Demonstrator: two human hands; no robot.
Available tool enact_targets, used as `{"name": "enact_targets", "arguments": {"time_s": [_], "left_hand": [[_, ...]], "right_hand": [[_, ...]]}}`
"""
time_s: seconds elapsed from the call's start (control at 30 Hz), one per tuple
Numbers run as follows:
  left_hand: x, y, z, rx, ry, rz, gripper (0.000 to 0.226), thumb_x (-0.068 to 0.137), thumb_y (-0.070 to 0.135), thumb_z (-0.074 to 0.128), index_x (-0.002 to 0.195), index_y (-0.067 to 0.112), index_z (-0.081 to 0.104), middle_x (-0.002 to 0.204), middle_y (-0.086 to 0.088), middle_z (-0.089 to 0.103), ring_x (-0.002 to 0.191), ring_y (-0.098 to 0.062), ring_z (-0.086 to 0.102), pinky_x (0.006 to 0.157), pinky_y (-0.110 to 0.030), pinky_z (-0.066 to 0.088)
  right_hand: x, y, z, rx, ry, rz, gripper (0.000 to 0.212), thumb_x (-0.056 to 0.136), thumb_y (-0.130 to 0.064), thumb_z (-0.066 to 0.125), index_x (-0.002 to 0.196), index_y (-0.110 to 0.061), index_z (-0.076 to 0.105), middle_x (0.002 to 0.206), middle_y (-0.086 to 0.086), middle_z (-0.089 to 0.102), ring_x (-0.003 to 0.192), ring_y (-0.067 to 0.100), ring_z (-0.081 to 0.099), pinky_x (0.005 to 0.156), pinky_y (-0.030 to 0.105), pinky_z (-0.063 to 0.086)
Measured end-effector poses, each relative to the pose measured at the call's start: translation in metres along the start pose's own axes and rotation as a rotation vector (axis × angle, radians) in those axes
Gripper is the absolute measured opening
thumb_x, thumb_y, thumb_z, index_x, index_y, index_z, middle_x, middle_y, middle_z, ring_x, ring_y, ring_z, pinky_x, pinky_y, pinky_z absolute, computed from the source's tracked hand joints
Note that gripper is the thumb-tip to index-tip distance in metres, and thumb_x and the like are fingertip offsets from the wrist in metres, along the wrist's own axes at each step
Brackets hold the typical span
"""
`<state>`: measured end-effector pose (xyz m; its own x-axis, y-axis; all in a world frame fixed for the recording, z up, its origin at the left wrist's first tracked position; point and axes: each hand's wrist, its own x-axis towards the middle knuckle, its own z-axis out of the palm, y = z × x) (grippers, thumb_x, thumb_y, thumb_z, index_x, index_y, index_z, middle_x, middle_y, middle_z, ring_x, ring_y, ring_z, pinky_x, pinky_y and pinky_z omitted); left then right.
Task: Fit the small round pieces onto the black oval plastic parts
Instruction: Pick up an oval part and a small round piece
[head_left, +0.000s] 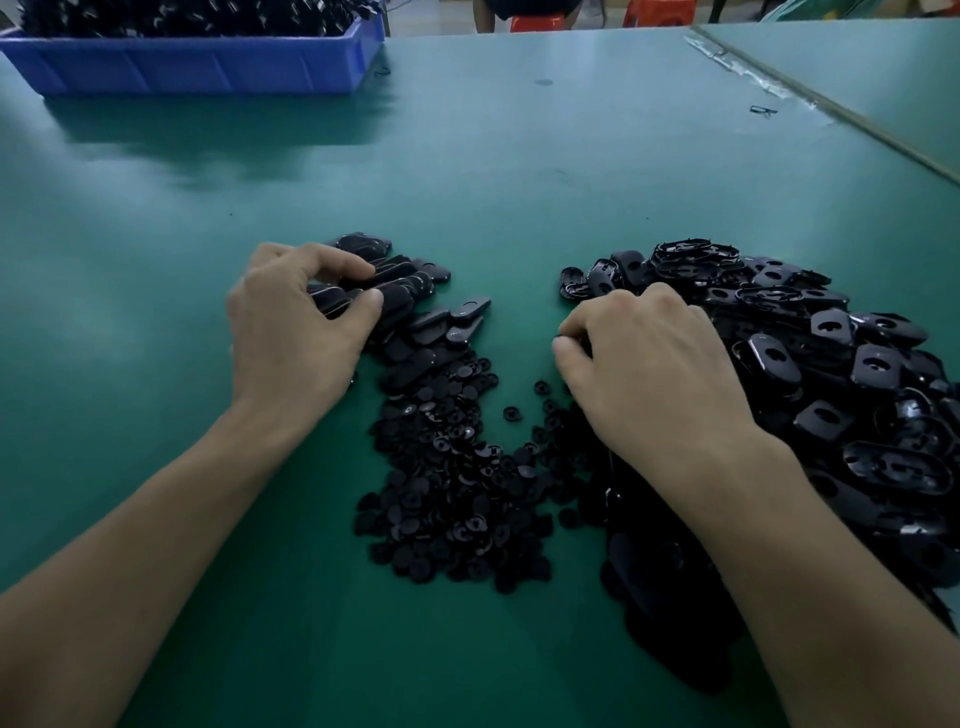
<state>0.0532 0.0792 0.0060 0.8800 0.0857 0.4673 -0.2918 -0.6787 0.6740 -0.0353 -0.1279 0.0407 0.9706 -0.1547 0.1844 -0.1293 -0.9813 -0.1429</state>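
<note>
A glossy black oval part (337, 306) is sitting pinched between the thumb and forefinger of the left hand (291, 332). More smooth ovals (431, 322) are lying scattered just past those fingers. Small black round pieces (457, 493) are lying heaped between the two hands. Hollow-side-up ovals (841, 364) are piling up beside and beyond the right hand (660, 379).

No readable text, label, brand or number shows on any surface in view.

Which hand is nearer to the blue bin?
Left. The left hand is on the same side as the blue bin, though well short of it; the right hand is farther, off to the right.
</note>
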Motion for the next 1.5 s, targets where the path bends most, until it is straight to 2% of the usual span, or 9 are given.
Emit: {"name": "enact_targets", "arguments": {"time_s": [0.13, 0.23, 0.3, 0.4, 0.6, 0.8, 1.0, 1.27, 1.5], "left_hand": [[-0.003, 0.013, 0.0, -0.105, -0.018, 0.051, 0.017, 0.082, 0.023, 0.075, 0.08, 0.037, 0.066, 0.083, 0.011, 0.063, 0.056, 0.001, 0.046, 0.066, -0.016, 0.039], [-0.01, 0.029, 0.0, -0.299, -0.156, 0.082, 0.009, 0.081, 0.026, 0.076, 0.082, 0.033, 0.07, 0.068, 0.015, 0.066, 0.055, 0.001, 0.052, 0.056, -0.011, 0.042], [-0.017, 0.04, 0.0, -0.408, -0.318, 0.065, 0.014, 0.079, 0.033, 0.075, 0.092, 0.029, 0.073, 0.073, 0.012, 0.071, 0.063, -0.003, 0.062, 0.06, -0.017, 0.051], [-0.024, 0.047, 0.0, -0.515, -0.482, 0.038, 0.022, 0.078, 0.036, 0.075, 0.099, 0.029, 0.071, 0.082, 0.008, 0.075, 0.075, -0.006, 0.07, 0.067, -0.023, 0.058], [-0.028, 0.052, -0.001, -0.675, -0.547, -0.023, 0.018, 0.074, 0.025, 0.077, 0.091, 0.019, 0.071, 0.073, 0.0, 0.074, 0.064, -0.011, 0.069, 0.056, -0.023, 0.057], [-0.029, 0.054, 0.002, -0.735, -0.502, -0.038, 0.015, 0.086, 0.005, 0.071, 0.093, 0.018, 0.073, 0.078, -0.001, 0.074, 0.07, -0.011, 0.071, 0.063, -0.02, 0.055], [-0.029, 0.056, 0.001, -0.805, -0.487, -0.026, 0.015, 0.079, 0.01, 0.074, 0.094, 0.015, 0.072, 0.074, -0.001, 0.074, 0.069, -0.013, 0.071, 0.064, -0.019, 0.055], [-0.026, 0.054, 0.004, -0.766, -0.389, -0.051, 0.02, 0.086, -0.006, 0.068, 0.093, 0.012, 0.071, 0.073, 0.002, 0.074, 0.068, -0.011, 0.071, 0.062, -0.018, 0.055], [-0.026, 0.052, 0.004, -0.749, -0.356, -0.059, 0.019, 0.086, -0.005, 0.07, 0.092, 0.013, 0.072, 0.073, 0.003, 0.074, 0.066, -0.009, 0.069, 0.062, -0.019, 0.056]], "right_hand": [[0.001, 0.004, 0.001, 0.084, 0.2, -0.043, 0.026, 0.103, -0.025, 0.045, 0.102, -0.014, 0.069, 0.094, 0.008, 0.068, 0.095, 0.029, 0.054, 0.083, 0.039, 0.044], [0.001, 0.006, 0.002, 0.397, 0.299, -0.042, 0.022, 0.102, -0.025, 0.054, 0.095, -0.015, 0.072, 0.084, -0.001, 0.068, 0.079, 0.015, 0.06, 0.076, 0.021, 0.045], [0.002, 0.006, 0.003, 0.658, 0.284, -0.028, 0.017, 0.099, -0.023, 0.06, 0.09, -0.019, 0.074, 0.072, -0.01, 0.068, 0.069, 0.007, 0.062, 0.067, 0.013, 0.045], [0.0, 0.006, 0.005, 0.972, 0.171, 0.007, 0.011, 0.095, -0.02, 0.066, 0.088, -0.024, 0.073, 0.071, -0.008, 0.072, 0.067, 0.005, 0.068, 0.073, 0.029, 0.057], [-0.001, 0.005, 0.004, 1.158, 0.081, 0.003, 0.009, 0.094, -0.015, 0.068, 0.091, -0.023, 0.071, 0.076, -0.005, 0.076, 0.066, 0.006, 0.072, 0.058, 0.019, 0.051], [-0.005, 0.005, 0.003, 1.091, 0.048, -0.027, 0.009, 0.086, -0.018, 0.077, 0.089, -0.026, 0.073, 0.072, -0.005, 0.075, 0.068, 0.019, 0.072, 0.071, 0.043, 0.06], [-0.003, 0.007, 0.005, 1.114, 0.095, -0.013, 0.007, 0.092, -0.016, 0.07, 0.089, -0.022, 0.072, 0.072, -0.006, 0.075, 0.062, 0.008, 0.072, 0.057, 0.015, 0.048], [-0.008, 0.005, 0.01, 0.253, 0.075, -0.126, 0.017, 0.096, -0.034, 0.063, 0.102, -0.025, 0.076, 0.096, -0.002, 0.066, 0.098, 0.019, 0.055, 0.077, 0.027, 0.041], [-0.011, -0.009, 0.006, 0.069, -0.006, -0.072, 0.028, 0.095, -0.047, 0.058, 0.101, -0.021, 0.067, 0.101, 0.002, 0.064, 0.103, 0.026, 0.054, 0.084, 0.037, 0.044]]}}
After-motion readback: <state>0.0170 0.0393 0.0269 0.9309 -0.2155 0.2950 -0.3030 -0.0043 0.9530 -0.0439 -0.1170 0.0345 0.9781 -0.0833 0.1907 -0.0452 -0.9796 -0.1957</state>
